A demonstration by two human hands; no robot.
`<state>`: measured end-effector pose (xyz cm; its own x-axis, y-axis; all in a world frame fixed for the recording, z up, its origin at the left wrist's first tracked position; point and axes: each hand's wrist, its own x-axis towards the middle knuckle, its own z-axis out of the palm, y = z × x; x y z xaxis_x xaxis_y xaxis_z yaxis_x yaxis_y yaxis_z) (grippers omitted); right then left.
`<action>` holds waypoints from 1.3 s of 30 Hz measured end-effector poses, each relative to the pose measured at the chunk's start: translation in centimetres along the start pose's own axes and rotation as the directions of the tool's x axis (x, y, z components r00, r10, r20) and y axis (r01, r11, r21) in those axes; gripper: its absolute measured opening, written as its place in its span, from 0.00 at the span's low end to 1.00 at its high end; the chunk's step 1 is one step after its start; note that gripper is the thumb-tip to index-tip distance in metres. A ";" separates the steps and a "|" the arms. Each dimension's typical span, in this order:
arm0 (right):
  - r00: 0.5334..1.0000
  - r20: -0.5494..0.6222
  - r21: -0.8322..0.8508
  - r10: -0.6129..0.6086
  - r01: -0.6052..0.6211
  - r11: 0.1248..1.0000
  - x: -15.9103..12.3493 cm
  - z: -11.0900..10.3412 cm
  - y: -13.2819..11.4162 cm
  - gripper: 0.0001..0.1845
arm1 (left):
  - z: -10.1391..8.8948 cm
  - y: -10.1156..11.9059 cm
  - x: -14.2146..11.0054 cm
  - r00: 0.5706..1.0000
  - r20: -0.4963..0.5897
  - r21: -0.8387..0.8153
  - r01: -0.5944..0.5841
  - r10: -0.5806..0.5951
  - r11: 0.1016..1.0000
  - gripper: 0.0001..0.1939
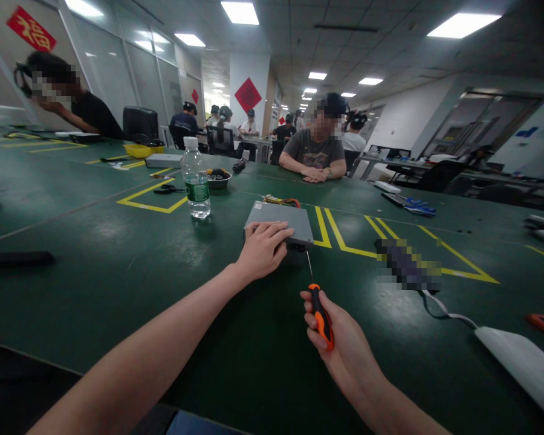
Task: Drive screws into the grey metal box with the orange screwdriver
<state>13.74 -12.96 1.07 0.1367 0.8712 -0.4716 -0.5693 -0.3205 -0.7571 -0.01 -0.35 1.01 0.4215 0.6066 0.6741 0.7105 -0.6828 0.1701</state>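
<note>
A grey metal computer power supply unit [294,216] lies on the green table, with a bundle of coloured wires [283,201] at its far side. Over its near left part is my left hand [263,246], fingers across the top and thumb down by the front face, gripping it. My right hand [333,326] is wrapped around the orange and black handle of a screwdriver [320,314]. The thin shaft points up and away, its tip at the unit's near right corner. Whether the tip sits in a screw is too small to tell.
Left of the unit stands a water bottle [196,181], with a bowl of small parts [218,177] behind it. To the right lie a blurred dark object [405,264], a white device with a cable [517,356] and blue-handled tools [412,204]. A person [320,145] sits opposite.
</note>
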 end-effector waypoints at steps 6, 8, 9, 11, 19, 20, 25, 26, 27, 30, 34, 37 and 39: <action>0.997 0.040 0.056 -0.059 0.057 0.997 -0.3 0.3 -0.1 0.08 | -0.3 -0.2 0.0 0.999 0.034 -0.046 -0.011 0.012 0.999 0.17; 0.997 0.063 0.104 -0.036 0.029 0.994 -0.4 0.5 -0.2 0.08 | -0.5 -0.2 0.0 0.999 0.045 -0.055 -0.017 0.020 0.998 0.18; 0.997 0.071 0.126 -0.019 0.010 0.992 -0.4 0.5 -0.2 0.08 | -0.5 -0.3 0.0 0.998 0.050 -0.059 -0.020 0.023 0.998 0.18; 0.996 0.085 0.155 0.017 -0.030 0.987 -0.3 0.6 -0.3 0.11 | -0.6 -0.3 0.0 0.998 0.058 -0.064 -0.024 0.028 0.998 0.18; 0.998 0.027 0.026 -0.055 0.055 0.998 -0.1 0.6 0.1 0.07 | -0.6 -0.6 0.0 0.998 0.054 -0.102 -0.024 0.030 0.994 0.18; 0.996 0.004 -0.017 -0.086 0.086 0.996 -0.1 0.6 0.3 0.07 | -0.6 -0.6 0.0 0.998 0.048 -0.107 -0.023 0.028 0.994 0.17; 0.949 -0.016 -0.225 -0.313 0.302 0.926 -0.4 0.4 0.5 0.18 | -0.7 -0.8 -0.1 0.999 0.041 -0.128 -0.018 0.023 0.992 0.17; 0.925 -0.010 -0.268 -0.379 0.363 0.892 -0.5 0.3 0.5 0.21 | -0.7 -0.8 -0.1 0.999 0.041 -0.130 -0.015 0.020 0.991 0.17; 0.896 0.006 -0.307 -0.444 0.424 0.852 -0.6 0.0 0.5 0.23 | -0.6 -0.8 -0.2 0.999 0.038 -0.130 -0.011 0.016 0.991 0.17; 0.801 0.142 -0.386 -0.581 0.585 0.713 -1.0 -0.8 0.6 0.25 | -0.5 -0.8 -0.3 1.000 0.020 -0.120 -0.008 0.011 0.993 0.16; 0.681 0.340 -0.551 -0.649 0.703 0.449 -1.3 -1.7 1.1 0.22 | -0.4 -0.8 -0.4 1.000 0.009 -0.105 -0.015 0.016 0.994 0.16; 0.565 0.440 -0.661 -0.698 0.730 0.174 -1.2 -1.9 1.0 0.16 | -0.4 -0.8 -0.4 1.000 0.007 -0.102 -0.019 0.020 0.995 0.16; 0.482 0.533 -0.704 -0.695 0.709 -0.048 -0.9 -2.0 0.4 0.13 | -0.4 -0.8 -0.3 1.000 0.006 -0.103 -0.021 0.022 0.994 0.16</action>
<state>14.95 -14.64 0.30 0.0296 0.8412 0.5398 0.6947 0.3710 -0.6162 -1.01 -0.16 0.95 0.4406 0.5940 0.6731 0.6395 -0.7339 0.2290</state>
